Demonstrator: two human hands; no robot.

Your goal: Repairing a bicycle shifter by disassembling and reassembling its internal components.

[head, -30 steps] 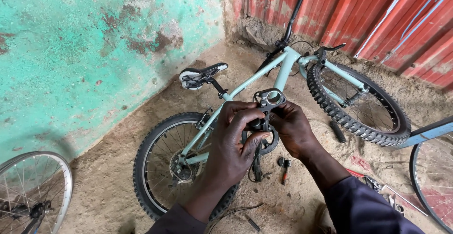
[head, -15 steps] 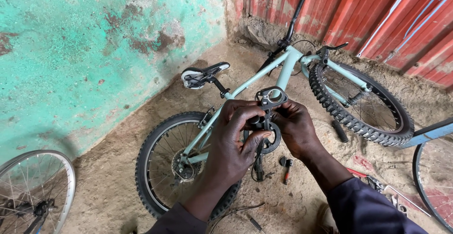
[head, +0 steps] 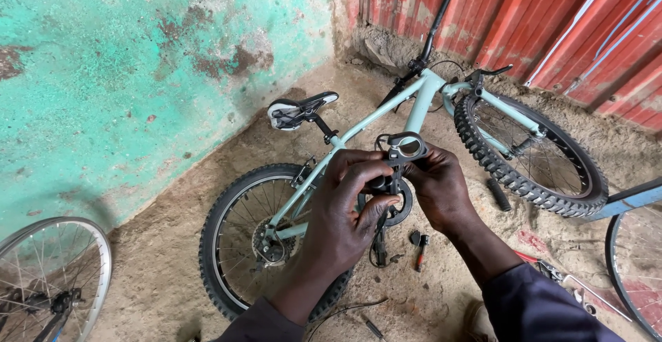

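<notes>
Both of my hands hold a small black metal clamp part (head: 402, 150) with a ring at its top, raised in front of me. My left hand (head: 345, 211) grips its lower body, fingers curled around it. My right hand (head: 441, 190) pinches it from the right side. Beneath them a pale green bicycle (head: 386, 118) lies on its side on the dirt floor, with its saddle (head: 300, 109) toward the wall, a rear wheel (head: 241, 245) near me and a knobby front wheel (head: 531, 156) at the right.
A small red-handled tool (head: 420, 251) lies on the dirt under my hands. A loose spoked wheel (head: 48, 280) stands at the lower left, another wheel and blue frame tube (head: 631, 204) at the right edge. Behind are a green plastered wall (head: 138, 73) and red corrugated sheets (head: 552, 18).
My hands stay closed on the clamp part with hardly any movement. The view has shifted slightly, so the bicycle sits a little further right and lower.
</notes>
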